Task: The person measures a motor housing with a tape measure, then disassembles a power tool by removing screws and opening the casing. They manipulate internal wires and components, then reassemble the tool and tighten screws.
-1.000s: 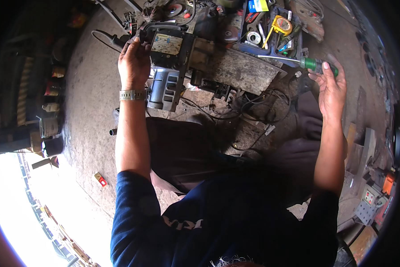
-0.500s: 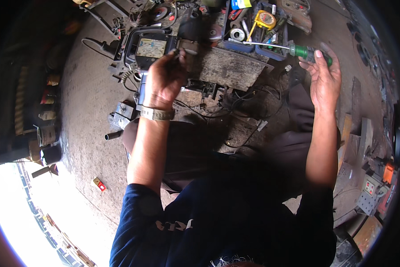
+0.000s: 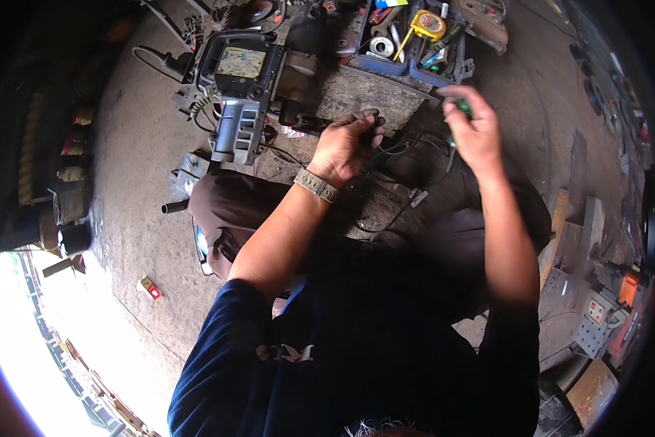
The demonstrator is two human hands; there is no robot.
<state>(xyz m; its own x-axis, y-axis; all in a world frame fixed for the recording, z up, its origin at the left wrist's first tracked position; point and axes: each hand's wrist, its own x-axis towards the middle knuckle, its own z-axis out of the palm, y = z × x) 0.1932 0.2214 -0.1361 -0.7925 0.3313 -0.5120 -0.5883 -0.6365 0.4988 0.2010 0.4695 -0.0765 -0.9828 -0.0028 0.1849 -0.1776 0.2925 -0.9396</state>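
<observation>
My left hand [image 3: 345, 146], with a watch on its wrist, is closed on a small black part at the near edge of a worn board. The fingers hide most of that part, so I cannot tell its kind. My right hand [image 3: 476, 131] is curled around a green-handled screwdriver [image 3: 463, 108], whose shaft points down toward the ground. To the left of my left hand lies a power tool's grey vented housing [image 3: 236, 131], joined to a black frame [image 3: 209, 73] with a handle.
Beyond my hands stands a blue toolbox [image 3: 387, 65] holding a yellow tape measure [image 3: 429, 24], a white roll and hand tools. Black cables [image 3: 389, 226] trail over the ground between my legs. A dark pipe end [image 3: 174, 207] sticks out by my left knee.
My left hand has moved right and nearer, off the power tool to the board's near edge. My right hand has come left and nearer, and the screwdriver has turned from sideways to pointing down.
</observation>
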